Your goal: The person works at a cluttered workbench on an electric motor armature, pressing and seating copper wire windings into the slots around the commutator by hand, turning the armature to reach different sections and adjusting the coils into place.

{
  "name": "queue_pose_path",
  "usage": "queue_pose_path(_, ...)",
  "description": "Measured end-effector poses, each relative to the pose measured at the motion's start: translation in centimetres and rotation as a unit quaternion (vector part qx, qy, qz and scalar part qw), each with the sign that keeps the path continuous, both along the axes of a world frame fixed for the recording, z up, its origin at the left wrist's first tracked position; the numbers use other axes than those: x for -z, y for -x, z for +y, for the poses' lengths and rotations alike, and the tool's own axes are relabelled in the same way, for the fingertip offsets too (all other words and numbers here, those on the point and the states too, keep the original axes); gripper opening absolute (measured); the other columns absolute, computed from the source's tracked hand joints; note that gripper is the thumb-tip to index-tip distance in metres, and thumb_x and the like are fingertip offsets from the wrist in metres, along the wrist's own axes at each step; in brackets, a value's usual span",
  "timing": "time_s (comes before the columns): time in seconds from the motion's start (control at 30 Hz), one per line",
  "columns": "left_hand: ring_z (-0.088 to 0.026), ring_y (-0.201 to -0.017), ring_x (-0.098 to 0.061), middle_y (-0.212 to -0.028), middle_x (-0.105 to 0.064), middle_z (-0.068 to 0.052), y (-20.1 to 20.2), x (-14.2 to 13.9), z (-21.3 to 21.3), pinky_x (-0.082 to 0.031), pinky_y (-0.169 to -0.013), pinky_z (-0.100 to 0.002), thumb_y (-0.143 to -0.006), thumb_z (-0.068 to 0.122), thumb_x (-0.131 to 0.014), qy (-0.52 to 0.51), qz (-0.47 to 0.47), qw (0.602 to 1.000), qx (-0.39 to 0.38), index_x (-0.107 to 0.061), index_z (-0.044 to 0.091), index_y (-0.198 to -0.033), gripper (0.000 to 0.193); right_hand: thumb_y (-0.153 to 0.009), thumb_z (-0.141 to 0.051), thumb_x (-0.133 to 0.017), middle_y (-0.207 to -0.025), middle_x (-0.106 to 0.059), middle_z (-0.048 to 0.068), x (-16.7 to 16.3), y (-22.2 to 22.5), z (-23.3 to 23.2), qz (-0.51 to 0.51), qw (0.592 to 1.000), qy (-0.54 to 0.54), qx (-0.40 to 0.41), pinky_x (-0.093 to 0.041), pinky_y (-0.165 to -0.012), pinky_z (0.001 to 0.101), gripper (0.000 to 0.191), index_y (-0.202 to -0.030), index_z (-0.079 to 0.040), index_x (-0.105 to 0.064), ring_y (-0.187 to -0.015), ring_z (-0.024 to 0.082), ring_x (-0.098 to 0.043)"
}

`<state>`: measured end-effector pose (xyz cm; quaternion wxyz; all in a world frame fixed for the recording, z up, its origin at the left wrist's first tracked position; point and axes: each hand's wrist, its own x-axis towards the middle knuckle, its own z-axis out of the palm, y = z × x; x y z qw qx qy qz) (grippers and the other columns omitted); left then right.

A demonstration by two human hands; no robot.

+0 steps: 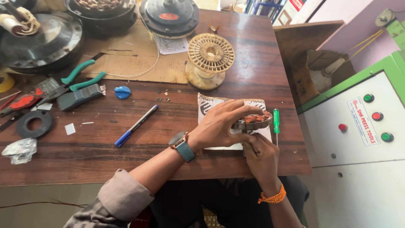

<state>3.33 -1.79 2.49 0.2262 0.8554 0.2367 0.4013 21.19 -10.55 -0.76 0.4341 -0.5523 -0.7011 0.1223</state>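
My left hand (221, 123), with a watch on its wrist, grips a round metal stator ring (253, 122) with copper windings, holding it tilted above a printed paper (207, 105) on the wooden table (177, 156). My right hand (261, 156), wearing an orange thread band, reaches up from below; its fingers touch the ring's lower edge, pinched on what looks like a thin tool or wire. A green-handled screwdriver (276, 120) lies just right of the ring.
A cream plastic spool (210, 57) stands behind the paper. A blue pen (136, 126), green-handled pliers (78, 78), a blue cap (122, 92), a black ring (34, 123) and fan motor housings (168, 17) lie left and back. A green-framed control cabinet (363, 126) stands right.
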Motion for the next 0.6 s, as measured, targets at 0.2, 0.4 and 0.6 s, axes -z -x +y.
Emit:
queue_pose_path(0.2, -0.025, -0.099, -0.065, -0.106, -0.064, -0.003, -0.2, -0.2, -0.3, -0.052, -0.087, -0.039, -0.081, 0.019, -0.082, 0.047, -0.062, 0.997, -0.001, -0.054, 0.012, -0.138, 0.064, -0.085, 0.0, -0.073, -0.089, -0.076, 0.005, -0.3, -1.9, -0.7, 0.056, 0.996, 0.048, 0.052, -0.045, -0.054, 0.0242, 0.017, -0.102, -0.003, -0.078, -0.063, 0.008, -0.059)
queue_pose_path(0.4, -0.027, -0.101, -0.063, -0.106, -0.063, -0.005, -0.5, 0.3, -0.4, -0.052, -0.085, -0.041, -0.078, 0.015, -0.084, -0.026, -0.069, 0.997, -0.026, -0.06, 0.012, -0.11, 0.04, -0.098, -0.008, -0.072, -0.087, -0.069, 0.0, -1.3, -5.3, -1.4, 0.157, 0.982, 0.066, 0.086, -0.049, -0.071, 0.0176, 0.01, -0.103, 0.0, -0.074, -0.079, 0.002, -0.062)
queue_pose_path(0.6, -0.025, -0.097, -0.063, -0.103, -0.063, -0.003, -0.5, 0.8, -0.1, -0.052, -0.082, -0.039, -0.078, 0.016, -0.085, -0.024, -0.077, 0.997, -0.02, -0.063, 0.014, -0.108, 0.038, -0.096, -0.017, -0.076, -0.087, -0.071, 0.001, -3.5, -6.8, -1.1, 0.095, 0.993, 0.017, 0.069, -0.048, -0.07, 0.0175, 0.02, -0.105, 0.0, -0.075, -0.079, 0.003, -0.062)
